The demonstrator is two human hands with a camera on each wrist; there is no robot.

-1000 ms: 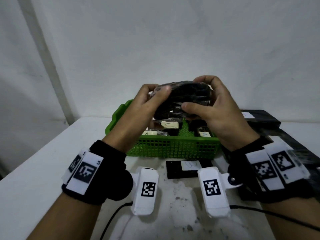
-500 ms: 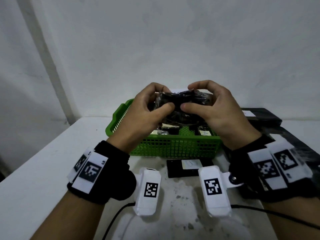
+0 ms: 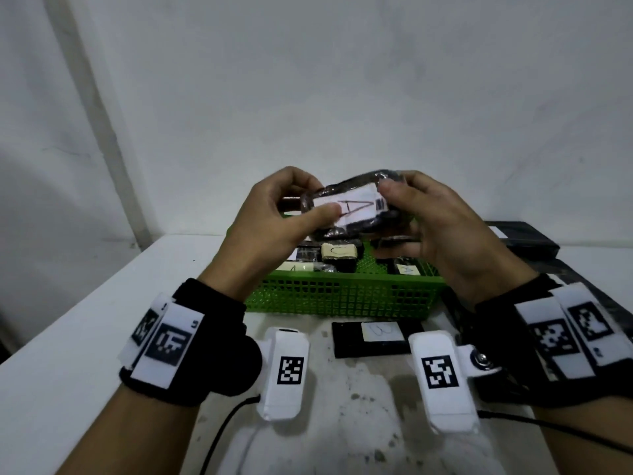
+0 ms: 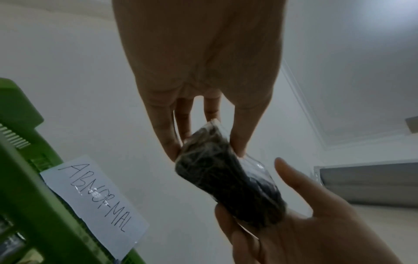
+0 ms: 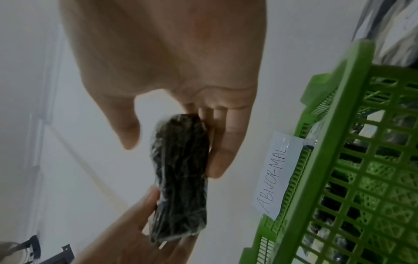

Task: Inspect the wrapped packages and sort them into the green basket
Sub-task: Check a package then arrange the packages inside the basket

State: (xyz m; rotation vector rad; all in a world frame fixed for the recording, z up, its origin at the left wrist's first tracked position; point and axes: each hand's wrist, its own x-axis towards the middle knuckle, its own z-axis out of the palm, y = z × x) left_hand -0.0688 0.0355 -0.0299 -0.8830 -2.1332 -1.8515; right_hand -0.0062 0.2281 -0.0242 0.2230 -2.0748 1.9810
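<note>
Both hands hold one black package [image 3: 352, 214] wrapped in clear film above the green basket [image 3: 342, 296]. Its white label marked "A" faces me. My left hand [image 3: 291, 207] pinches its left end between thumb and fingers, and my right hand [image 3: 411, 207] grips its right end. The left wrist view shows the package [image 4: 228, 185] end-on, with the left hand's fingers [image 4: 172, 142] curled on it. In the right wrist view the package [image 5: 181, 178] lies against the right hand's fingers [image 5: 228, 142], thumb just off it. The basket holds several labelled packages, and a paper tag reading "ABNORMAL" [image 5: 276, 175] hangs on its far wall.
A flat black package with a white label [image 3: 376, 337] lies on the white table [image 3: 68, 337] just in front of the basket. More dark packages [image 3: 524, 238] lie at the right, beside and behind the basket. A white wall stands close behind.
The two hands have turned the package over, so its white "A" label now faces me where only dark wrap showed before. It stays above the basket.
</note>
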